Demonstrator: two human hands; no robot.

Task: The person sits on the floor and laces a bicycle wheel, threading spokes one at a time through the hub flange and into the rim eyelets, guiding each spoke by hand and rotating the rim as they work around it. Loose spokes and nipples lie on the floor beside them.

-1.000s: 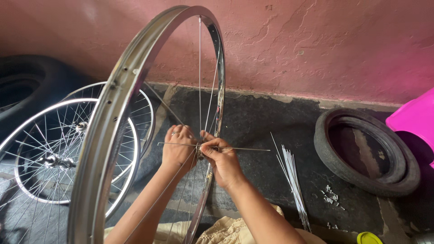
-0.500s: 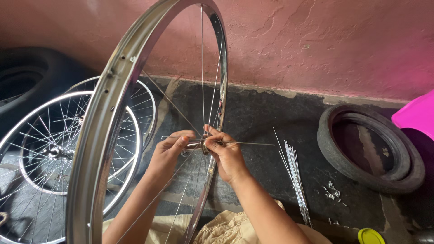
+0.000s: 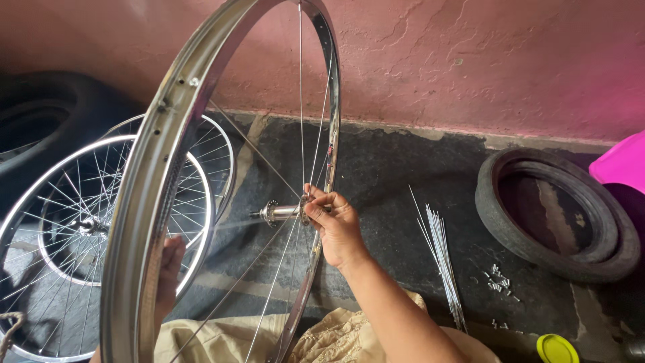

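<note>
A shiny metal bicycle rim (image 3: 176,114) stands upright in front of me, with a few thin spokes running to a metal hub (image 3: 281,212) at its middle. My right hand (image 3: 334,225) pinches the hub's right end where the spokes meet it. My left hand (image 3: 169,267) is lower, mostly hidden behind the near side of the rim; its fingers cannot be made out.
Two finished spoked wheels (image 3: 64,228) lie on the floor at left, beside a dark tyre (image 3: 40,117). A bundle of loose spokes (image 3: 440,255) and small nipples (image 3: 498,279) lie at right, near a worn tyre (image 3: 557,215), a yellow lid (image 3: 557,349) and a pink wall (image 3: 470,60).
My left hand has left the hub and dropped down behind the rim. My right hand stays at the hub. The view has shifted slightly down.
</note>
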